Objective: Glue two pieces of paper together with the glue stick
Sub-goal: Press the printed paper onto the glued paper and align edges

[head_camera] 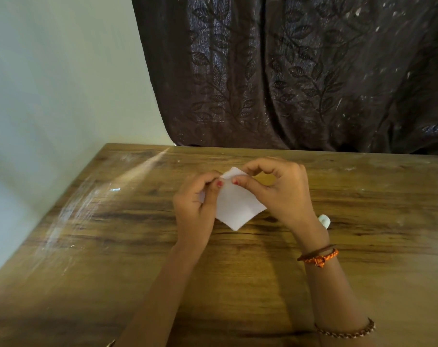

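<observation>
A small white square of paper (236, 204) is held above the wooden table (112, 234), turned like a diamond. My left hand (196, 209) pinches its upper left edge with thumb and fingers. My right hand (280, 189) pinches the upper right edge, thumb on top. I cannot tell whether this is one sheet or two pressed together. A pale, whitish-green object, perhaps the glue stick (324, 220), peeks out from behind my right wrist on the table; most of it is hidden.
A dark leaf-patterned curtain (288, 71) hangs behind the table's far edge. A pale wall (50, 83) stands to the left. The tabletop has shiny smears on its left side. Bracelets sit on my right forearm.
</observation>
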